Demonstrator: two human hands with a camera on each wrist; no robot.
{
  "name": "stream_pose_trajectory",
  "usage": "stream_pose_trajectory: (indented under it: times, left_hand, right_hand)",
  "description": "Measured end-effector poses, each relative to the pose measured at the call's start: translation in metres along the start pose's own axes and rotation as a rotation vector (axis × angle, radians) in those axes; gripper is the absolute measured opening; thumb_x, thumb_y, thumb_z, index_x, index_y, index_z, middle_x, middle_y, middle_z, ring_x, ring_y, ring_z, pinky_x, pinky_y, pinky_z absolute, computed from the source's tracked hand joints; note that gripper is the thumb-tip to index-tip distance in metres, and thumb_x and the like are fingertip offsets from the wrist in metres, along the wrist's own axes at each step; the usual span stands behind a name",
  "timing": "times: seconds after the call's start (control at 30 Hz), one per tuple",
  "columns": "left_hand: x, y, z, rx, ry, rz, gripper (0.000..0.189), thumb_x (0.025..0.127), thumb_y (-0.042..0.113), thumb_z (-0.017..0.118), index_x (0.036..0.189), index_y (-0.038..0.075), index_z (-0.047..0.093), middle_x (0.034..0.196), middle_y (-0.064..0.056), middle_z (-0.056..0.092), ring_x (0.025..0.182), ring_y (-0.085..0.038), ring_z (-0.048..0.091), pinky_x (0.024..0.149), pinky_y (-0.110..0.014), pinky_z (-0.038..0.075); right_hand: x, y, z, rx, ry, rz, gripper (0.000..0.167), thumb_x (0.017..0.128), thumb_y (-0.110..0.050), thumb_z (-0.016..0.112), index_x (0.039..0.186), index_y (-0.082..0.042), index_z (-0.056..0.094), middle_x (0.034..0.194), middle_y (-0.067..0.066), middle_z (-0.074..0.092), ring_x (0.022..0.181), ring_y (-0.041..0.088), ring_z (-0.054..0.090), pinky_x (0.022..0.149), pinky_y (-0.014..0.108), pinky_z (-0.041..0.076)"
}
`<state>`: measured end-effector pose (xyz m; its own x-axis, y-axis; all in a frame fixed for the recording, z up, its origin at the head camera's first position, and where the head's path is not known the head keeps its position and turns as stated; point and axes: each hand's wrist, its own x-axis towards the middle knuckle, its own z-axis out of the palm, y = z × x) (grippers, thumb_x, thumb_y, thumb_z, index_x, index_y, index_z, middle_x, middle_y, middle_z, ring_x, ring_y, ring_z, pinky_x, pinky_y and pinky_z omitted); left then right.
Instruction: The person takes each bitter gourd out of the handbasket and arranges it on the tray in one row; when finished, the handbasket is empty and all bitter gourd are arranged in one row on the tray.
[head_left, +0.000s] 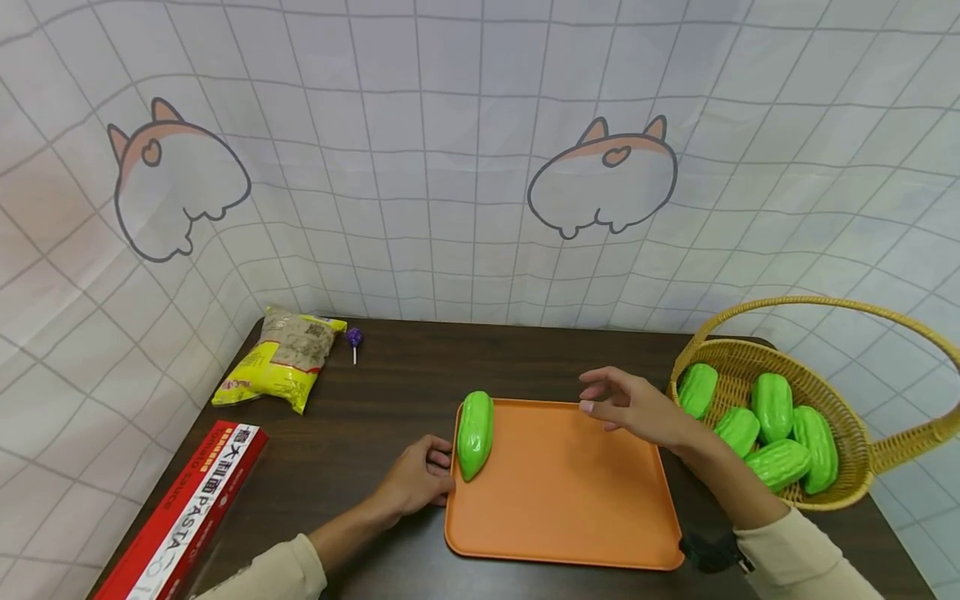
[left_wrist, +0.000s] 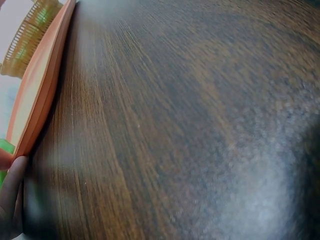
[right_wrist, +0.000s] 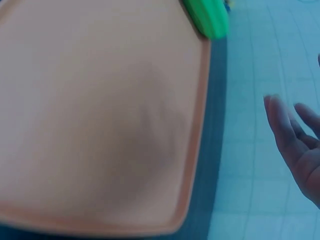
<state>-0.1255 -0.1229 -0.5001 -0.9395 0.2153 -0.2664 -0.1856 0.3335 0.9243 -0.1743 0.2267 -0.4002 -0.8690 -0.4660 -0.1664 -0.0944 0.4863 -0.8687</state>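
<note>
An orange tray [head_left: 570, 492] lies on the dark table, its rim also showing in the left wrist view. At its left edge my left hand [head_left: 416, 477] holds the rim, with fingertips [left_wrist: 16, 182] against it. One glossy, bright green ridged gourd [head_left: 475, 435] lies lengthwise along the tray's left side. Over the tray's far right part hovers my right hand [head_left: 637, 408], its fingers loosely bent and nothing in them. To the right, a wicker basket [head_left: 851, 433] with a tall handle contains several similar green gourds [head_left: 772, 406].
A yellow snack bag [head_left: 281, 358] and a purple lollipop [head_left: 354, 337] lie at the back left. Nearer on the left is a red pasta box [head_left: 187, 508]. A white grid-patterned curtain [head_left: 480, 167] hangs behind the table [head_left: 390, 375].
</note>
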Motion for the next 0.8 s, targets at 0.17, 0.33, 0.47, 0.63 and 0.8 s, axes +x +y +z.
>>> stream_pose_trajectory:
  times: [0.17,0.33,0.47,0.63,0.8]
  left_hand:
    - [0.001,-0.002,0.000,-0.004,-0.007,0.002,0.056,0.073,-0.002,0.072,0.126,-0.005,0.054,0.107,-0.016,0.057,0.083,-0.018,0.064,0.059,-0.033,0.062]
    - [0.002,-0.002,-0.001,-0.012,-0.008,0.002,0.056,0.073,-0.002,0.073,0.126,-0.005,0.054,0.107,-0.016,0.057,0.084,-0.018,0.064,0.059,-0.034,0.062]
    - [0.002,-0.001,-0.001,-0.008,-0.003,-0.003,0.056,0.073,-0.002,0.073,0.126,-0.004,0.054,0.107,-0.016,0.057,0.083,-0.018,0.064,0.060,-0.034,0.062]
    - [0.001,0.000,-0.001,-0.006,0.001,-0.004,0.056,0.072,-0.003,0.072,0.126,-0.004,0.054,0.107,-0.016,0.057,0.083,-0.018,0.064,0.060,-0.034,0.062]
    - [0.001,0.000,0.000,-0.007,0.000,-0.004,0.057,0.072,-0.003,0.071,0.126,-0.004,0.054,0.107,-0.016,0.057,0.083,-0.018,0.063,0.060,-0.034,0.062]
  right_hand:
    - [-0.012,0.006,-0.027,-0.027,-0.007,0.007,0.054,0.099,-0.029,0.062,0.145,-0.006,0.044,0.132,0.021,0.057,0.108,0.021,0.067,0.087,0.037,0.060]
    - [-0.025,0.012,-0.053,-0.028,-0.023,0.028,0.052,0.101,-0.027,0.059,0.145,-0.004,0.043,0.135,0.022,0.055,0.107,0.013,0.066,0.088,0.037,0.060]
    - [-0.034,0.016,-0.070,-0.034,-0.021,0.022,0.048,0.103,-0.024,0.055,0.145,-0.003,0.043,0.135,0.023,0.054,0.106,0.007,0.065,0.087,0.039,0.060]
    - [-0.043,0.025,-0.087,-0.054,-0.006,0.018,0.047,0.103,-0.021,0.054,0.145,-0.002,0.044,0.138,0.026,0.051,0.106,0.010,0.067,0.082,0.038,0.061]
    - [-0.051,0.036,-0.100,-0.037,-0.014,0.040,0.048,0.104,-0.019,0.051,0.147,0.000,0.040,0.143,0.031,0.044,0.110,0.017,0.065,0.081,0.038,0.061]
